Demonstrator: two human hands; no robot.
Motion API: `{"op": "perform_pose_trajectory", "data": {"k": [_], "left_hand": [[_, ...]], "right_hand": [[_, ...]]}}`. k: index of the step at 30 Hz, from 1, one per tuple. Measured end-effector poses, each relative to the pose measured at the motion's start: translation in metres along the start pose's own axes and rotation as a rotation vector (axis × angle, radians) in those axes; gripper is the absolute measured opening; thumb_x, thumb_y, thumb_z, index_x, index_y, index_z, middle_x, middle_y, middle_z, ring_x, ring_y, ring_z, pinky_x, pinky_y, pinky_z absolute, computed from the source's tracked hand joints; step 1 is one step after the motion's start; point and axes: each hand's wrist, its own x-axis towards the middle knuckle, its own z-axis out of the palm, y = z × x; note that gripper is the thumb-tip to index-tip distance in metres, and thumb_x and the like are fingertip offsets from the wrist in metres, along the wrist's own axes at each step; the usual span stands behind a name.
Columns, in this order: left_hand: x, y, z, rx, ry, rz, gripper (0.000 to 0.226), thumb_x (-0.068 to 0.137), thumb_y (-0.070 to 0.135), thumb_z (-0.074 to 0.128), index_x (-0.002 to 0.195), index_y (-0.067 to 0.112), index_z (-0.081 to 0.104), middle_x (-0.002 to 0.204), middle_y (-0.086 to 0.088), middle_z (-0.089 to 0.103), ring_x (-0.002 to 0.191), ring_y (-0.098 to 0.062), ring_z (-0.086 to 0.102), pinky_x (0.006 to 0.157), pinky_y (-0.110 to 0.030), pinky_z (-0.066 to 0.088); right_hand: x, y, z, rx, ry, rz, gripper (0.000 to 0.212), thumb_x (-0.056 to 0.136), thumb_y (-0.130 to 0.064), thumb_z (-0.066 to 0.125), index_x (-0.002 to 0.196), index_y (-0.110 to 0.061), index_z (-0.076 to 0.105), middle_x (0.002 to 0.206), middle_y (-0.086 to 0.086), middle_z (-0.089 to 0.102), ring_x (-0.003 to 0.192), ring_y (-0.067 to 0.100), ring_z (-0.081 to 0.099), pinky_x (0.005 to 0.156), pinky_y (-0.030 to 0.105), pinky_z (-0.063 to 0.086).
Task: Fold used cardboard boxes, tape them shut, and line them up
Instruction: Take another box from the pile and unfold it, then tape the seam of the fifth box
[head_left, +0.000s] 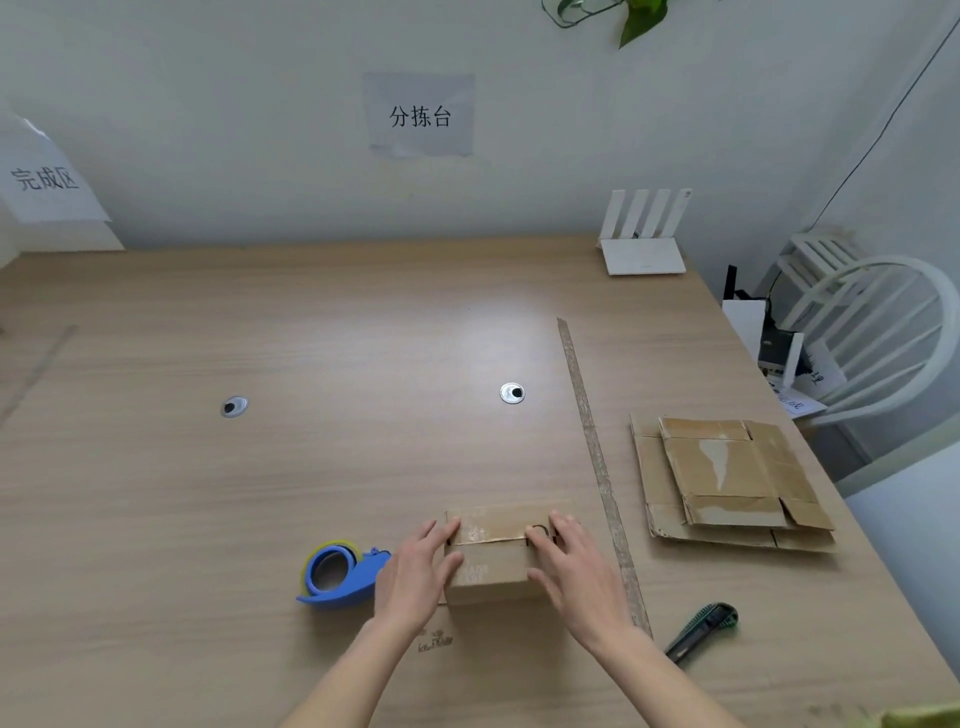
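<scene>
A small brown cardboard box (491, 558) stands on the wooden table (311, 467) near its front edge, with its top flaps folded down. My left hand (418, 571) presses against the box's left side, fingers straight. On the right side my right hand (574, 564) lies with straight fingers over the top flap and the right edge. A blue tape dispenser (337, 574) with a roll in it sits just left of my left hand. Flattened cardboard boxes (727, 480) lie stacked at the right of the table.
A green and black utility knife (704, 631) lies at the front right. A long strip of worn tape (597, 462) runs across the table between the box and the flat stack. A white router (644, 239) stands at the back; a white chair (883, 332) is at right.
</scene>
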Motion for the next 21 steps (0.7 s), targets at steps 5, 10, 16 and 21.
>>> {"op": "perform_pose_trajectory", "data": {"k": [5,10,16,21], "left_hand": [[-0.015,-0.020,0.004,0.016,0.090,0.029,0.056,0.095,0.059,0.052,0.147,0.044,0.041,0.153,0.014,0.039,0.133,-0.013,0.046,0.106,-0.032,0.041],[-0.026,-0.094,0.015,0.175,0.199,-0.113,0.067,0.089,0.058,0.062,0.149,0.032,0.044,0.146,-0.003,0.050,0.130,-0.027,0.048,0.112,-0.041,0.036],[-0.006,-0.118,0.018,0.380,0.040,-0.199,0.076,0.092,0.064,0.049,0.157,0.043,0.015,0.126,-0.002,0.053,0.126,-0.024,0.046,0.122,-0.039,0.016],[0.003,-0.116,0.002,0.239,-0.037,-0.201,0.057,0.098,0.055,0.045,0.150,0.046,0.027,0.103,0.002,0.051,0.100,-0.022,0.055,0.082,-0.034,0.045]], "right_hand": [[-0.006,-0.006,0.013,0.031,0.071,0.044,0.051,0.100,-0.049,0.055,0.149,-0.042,0.043,0.166,-0.005,0.025,0.154,0.019,0.021,0.117,0.035,0.033],[-0.004,-0.001,0.021,-0.007,0.100,0.017,0.048,0.099,-0.044,0.058,0.146,-0.036,0.052,0.162,0.000,0.033,0.151,0.024,0.030,0.115,0.037,0.036],[-0.001,0.002,0.029,-0.074,0.188,-0.047,0.050,0.082,-0.033,0.082,0.130,-0.023,0.069,0.141,0.008,0.060,0.133,0.029,0.056,0.101,0.042,0.053],[0.007,0.004,0.026,0.096,0.089,-0.102,0.046,0.095,-0.022,0.068,0.138,-0.012,0.058,0.139,-0.001,0.052,0.127,0.019,0.051,0.099,0.028,0.049]]}}
